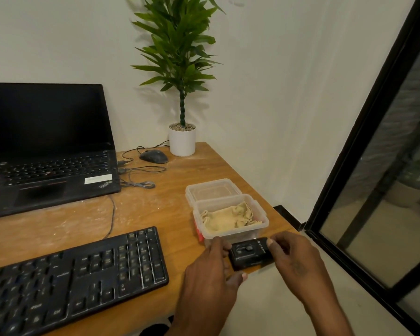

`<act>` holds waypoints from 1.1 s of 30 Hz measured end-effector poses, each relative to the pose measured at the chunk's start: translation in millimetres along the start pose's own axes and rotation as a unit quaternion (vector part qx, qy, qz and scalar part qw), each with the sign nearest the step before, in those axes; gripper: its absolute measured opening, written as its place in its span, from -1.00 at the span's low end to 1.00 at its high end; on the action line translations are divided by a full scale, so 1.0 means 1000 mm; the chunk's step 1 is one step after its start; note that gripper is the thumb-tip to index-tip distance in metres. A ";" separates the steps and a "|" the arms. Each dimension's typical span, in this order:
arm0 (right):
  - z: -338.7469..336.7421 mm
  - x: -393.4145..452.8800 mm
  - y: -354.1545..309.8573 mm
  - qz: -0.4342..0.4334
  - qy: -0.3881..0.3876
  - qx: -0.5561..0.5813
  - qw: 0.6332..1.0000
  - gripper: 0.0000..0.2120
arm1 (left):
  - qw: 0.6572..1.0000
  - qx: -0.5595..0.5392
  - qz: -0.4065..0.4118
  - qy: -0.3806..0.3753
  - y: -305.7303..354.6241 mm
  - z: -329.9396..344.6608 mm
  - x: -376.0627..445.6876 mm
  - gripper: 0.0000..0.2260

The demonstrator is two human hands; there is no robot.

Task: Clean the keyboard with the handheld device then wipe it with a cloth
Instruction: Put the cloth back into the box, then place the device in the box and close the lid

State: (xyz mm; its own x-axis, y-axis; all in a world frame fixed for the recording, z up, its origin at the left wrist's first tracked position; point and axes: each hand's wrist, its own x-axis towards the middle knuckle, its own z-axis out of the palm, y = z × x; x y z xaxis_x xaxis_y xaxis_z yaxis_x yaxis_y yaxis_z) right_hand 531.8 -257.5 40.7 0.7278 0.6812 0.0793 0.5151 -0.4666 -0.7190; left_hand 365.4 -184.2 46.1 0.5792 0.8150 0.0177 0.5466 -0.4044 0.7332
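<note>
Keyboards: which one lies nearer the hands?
The separate black keyboard at the desk's front edge; the laptop, with its built-in keys, sits farther back left.

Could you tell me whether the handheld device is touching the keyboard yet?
Apart. The head view shows bare table between the keyboard and the handheld device, held by the left hand and right hand.

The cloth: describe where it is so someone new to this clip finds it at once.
On the wooden desk, right of the black keyboard, stands a clear plastic tub just beyond both hands. The cloth lies crumpled inside, the only beige fabric; the lid behind holds nothing.
</note>
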 end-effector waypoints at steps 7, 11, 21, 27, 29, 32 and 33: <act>0.008 -0.003 -0.001 0.014 0.003 0.036 0.999 -0.91 | 0.998 -0.049 -0.003 0.033 -0.008 0.012 0.001 -0.60; 0.010 -0.008 0.001 0.024 0.018 0.093 0.995 -0.93 | 0.996 -0.064 -0.004 0.059 -0.008 0.017 -0.005 -0.62; -0.020 -0.020 -0.030 -0.023 0.021 0.163 0.986 -0.92 | 0.988 -0.091 0.056 0.115 0.009 -0.021 -0.021 -0.64; -0.022 0.004 -0.071 -0.073 0.054 0.134 0.987 -0.81 | 0.981 -0.122 0.055 0.143 0.020 -0.053 0.004 -0.64; -0.015 0.022 -0.078 -0.079 0.055 0.094 0.991 -0.81 | 0.981 -0.100 0.054 0.158 0.018 -0.056 0.019 -0.62; -0.002 0.045 -0.084 -0.079 0.043 0.015 0.996 -0.80 | 0.987 -0.039 0.045 0.151 0.010 -0.054 0.042 -0.59; 0.003 0.049 -0.085 -0.074 0.030 -0.013 0.997 -0.78 | 0.989 -0.014 0.041 0.142 0.007 -0.053 0.047 -0.59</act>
State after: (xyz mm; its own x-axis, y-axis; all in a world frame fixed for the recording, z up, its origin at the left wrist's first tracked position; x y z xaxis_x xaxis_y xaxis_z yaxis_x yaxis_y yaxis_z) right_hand 522.7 -182.7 103.9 0.6684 0.7089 0.2252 0.6302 -0.3790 -0.6777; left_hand 365.2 -126.6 88.2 0.4252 0.8651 0.2659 0.4859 -0.4661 0.7394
